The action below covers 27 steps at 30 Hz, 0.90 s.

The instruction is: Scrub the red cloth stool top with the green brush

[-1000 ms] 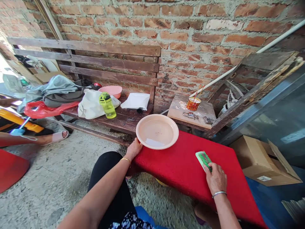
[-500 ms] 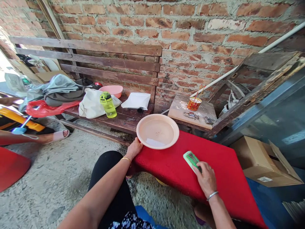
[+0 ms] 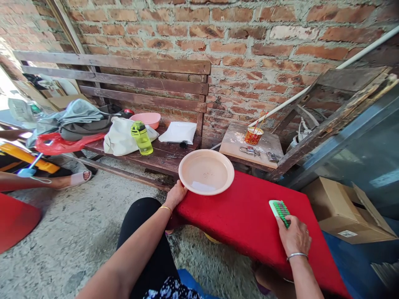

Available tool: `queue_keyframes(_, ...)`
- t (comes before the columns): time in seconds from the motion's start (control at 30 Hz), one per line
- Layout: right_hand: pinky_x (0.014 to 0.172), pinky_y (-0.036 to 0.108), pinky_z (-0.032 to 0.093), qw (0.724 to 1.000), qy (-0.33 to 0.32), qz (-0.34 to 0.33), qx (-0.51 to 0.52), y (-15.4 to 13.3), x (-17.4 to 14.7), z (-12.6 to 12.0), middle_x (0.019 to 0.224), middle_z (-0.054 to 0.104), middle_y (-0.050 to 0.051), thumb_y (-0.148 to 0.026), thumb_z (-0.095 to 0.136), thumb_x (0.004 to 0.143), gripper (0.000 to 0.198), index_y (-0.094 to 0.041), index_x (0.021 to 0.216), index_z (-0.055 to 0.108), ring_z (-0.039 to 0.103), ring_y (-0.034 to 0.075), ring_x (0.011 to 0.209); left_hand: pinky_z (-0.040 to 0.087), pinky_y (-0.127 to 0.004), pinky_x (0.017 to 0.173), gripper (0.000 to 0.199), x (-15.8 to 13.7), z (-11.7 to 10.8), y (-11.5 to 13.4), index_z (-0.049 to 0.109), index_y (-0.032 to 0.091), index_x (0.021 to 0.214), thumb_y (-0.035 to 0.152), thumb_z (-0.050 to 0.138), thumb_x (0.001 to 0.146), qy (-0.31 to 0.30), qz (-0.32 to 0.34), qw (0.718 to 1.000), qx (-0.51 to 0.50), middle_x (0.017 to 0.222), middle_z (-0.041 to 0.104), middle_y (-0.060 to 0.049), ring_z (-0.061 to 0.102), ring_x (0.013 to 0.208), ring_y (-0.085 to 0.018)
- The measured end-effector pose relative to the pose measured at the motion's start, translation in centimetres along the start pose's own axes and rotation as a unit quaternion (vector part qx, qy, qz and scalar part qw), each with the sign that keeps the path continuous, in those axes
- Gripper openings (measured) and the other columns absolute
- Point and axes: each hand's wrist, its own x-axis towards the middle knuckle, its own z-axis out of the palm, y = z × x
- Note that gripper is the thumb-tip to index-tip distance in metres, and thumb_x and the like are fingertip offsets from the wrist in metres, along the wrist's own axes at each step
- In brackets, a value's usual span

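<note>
My right hand is closed around a scrub brush with a pale back and green bristles. The bristles face up toward me, just over the right part of the red cloth that covers a low table. At the table's left corner, my left hand grips the edge of the cloth, its fingers partly hidden. Right beside that hand stands a pale pink basin with water and small specks in it. Whether my left fingers touch the basin I cannot tell.
A wooden bench holds a green bottle, a white bag, a pink bowl and clothes. Padlocks and a red cup sit on a board. A cardboard box stands right; another person's foot shows left.
My right hand has moved to the right across the cloth with the brush, which is now turned more upright. My left hand and the basin stay where they were.
</note>
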Motion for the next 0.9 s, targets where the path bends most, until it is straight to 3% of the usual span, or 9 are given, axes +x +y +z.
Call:
queue_keyframes(0.3,0.067,0.039,0.037,0.999,-0.010,-0.010,0.036,-1.2,-0.9,0.4,0.092,0.062,0.015,-0.059,0.040,0.091,0.044,-0.021,0.098,0.061,0.056,0.029,0.081,0.046,-0.045,0.096,0.047,-0.1,0.0,0.1,0.047,0.020,0.125,0.055,0.035,0.096,0.004,0.000,1.000,0.007,0.130,0.064,-0.018,0.061,0.120,-0.034)
queue_keyframes(0.53,0.078,0.041,0.041,0.972,0.041,-0.155,0.169,-4.1,-2.1,0.0,0.091,0.057,0.009,-0.065,0.037,0.093,0.049,-0.024,0.084,0.061,0.053,0.026,0.086,0.045,-0.042,0.098,0.044,-0.4,-0.4,0.5,0.048,0.020,0.122,0.054,0.033,0.098,-0.003,-0.004,1.000,0.010,0.132,0.063,-0.018,0.060,0.123,-0.031)
queue_keyframes(0.7,0.081,0.038,0.042,0.935,0.017,-0.235,0.265,-7.4,-4.0,-0.1,0.093,0.056,0.006,-0.059,0.043,0.095,0.039,-0.025,0.086,0.059,0.054,0.023,0.089,0.045,-0.043,0.098,0.044,-0.4,-0.4,0.4,0.049,0.020,0.120,0.055,0.035,0.097,-0.005,-0.004,1.000,0.013,0.131,0.063,-0.018,0.060,0.123,-0.031)
queue_keyframes(0.8,0.081,0.038,0.043,0.931,0.000,-0.239,0.276,-8.0,-4.3,0.1,0.095,0.057,0.006,-0.060,0.042,0.095,0.039,-0.025,0.087,0.059,0.055,0.023,0.090,0.045,-0.043,0.098,0.043,-0.3,-0.3,0.2,0.048,0.020,0.118,0.055,0.034,0.097,-0.007,0.000,1.000,0.016,0.131,0.063,-0.019,0.060,0.123,-0.032)
queue_keyframes(0.9,0.079,0.039,0.042,0.943,0.002,-0.207,0.260,-6.6,-3.2,0.3,0.091,0.057,0.006,-0.067,0.039,0.093,0.047,-0.025,0.086,0.058,0.054,0.024,0.085,0.045,-0.043,0.098,0.042,-0.1,-0.1,0.1,0.048,0.020,0.118,0.053,0.032,0.098,-0.002,0.004,1.000,0.019,0.131,0.063,-0.018,0.060,0.122,-0.032)
